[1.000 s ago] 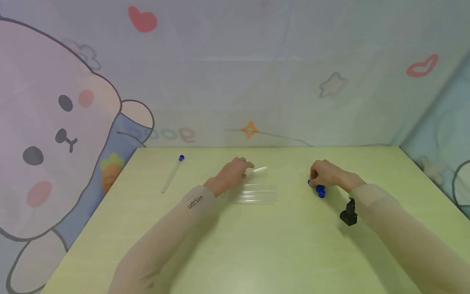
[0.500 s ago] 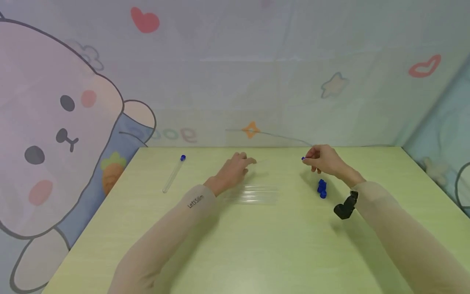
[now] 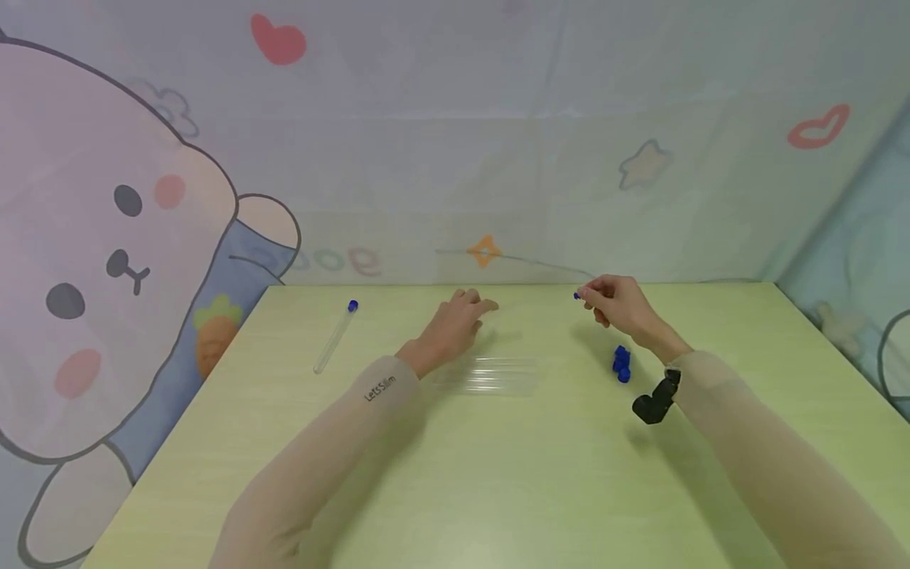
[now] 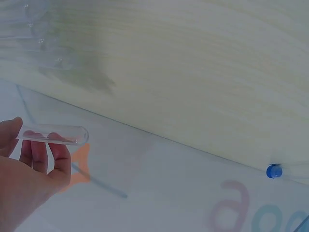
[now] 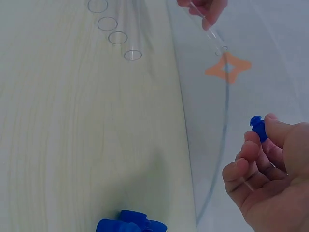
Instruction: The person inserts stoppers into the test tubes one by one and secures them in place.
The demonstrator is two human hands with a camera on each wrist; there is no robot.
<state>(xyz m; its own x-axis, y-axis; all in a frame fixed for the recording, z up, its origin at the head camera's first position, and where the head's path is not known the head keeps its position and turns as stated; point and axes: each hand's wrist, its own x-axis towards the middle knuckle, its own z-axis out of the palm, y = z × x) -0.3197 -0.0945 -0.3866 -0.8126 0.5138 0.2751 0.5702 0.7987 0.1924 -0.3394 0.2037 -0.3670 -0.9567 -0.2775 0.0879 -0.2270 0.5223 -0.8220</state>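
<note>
My left hand pinches a clear test tube between thumb and fingers, raised over the back of the table. The tube's rounded end shows in the left wrist view and its open mouth in the right wrist view. To its right, my right hand holds a small blue stopper between thumb and fingertips, its narrow end facing out. Several more clear test tubes lie side by side just in front of my left hand. A small heap of blue stoppers lies below my right hand.
A test tube with a blue stopper in its end lies at the table's back left. The pale wooden table meets a printed cloth backdrop at its far edge. A black wrist device hangs at my right cuff.
My right hand has lifted a blue stopper from the heap and carried it up and left towards the other hand. My left hand has raised its test tube slightly.
</note>
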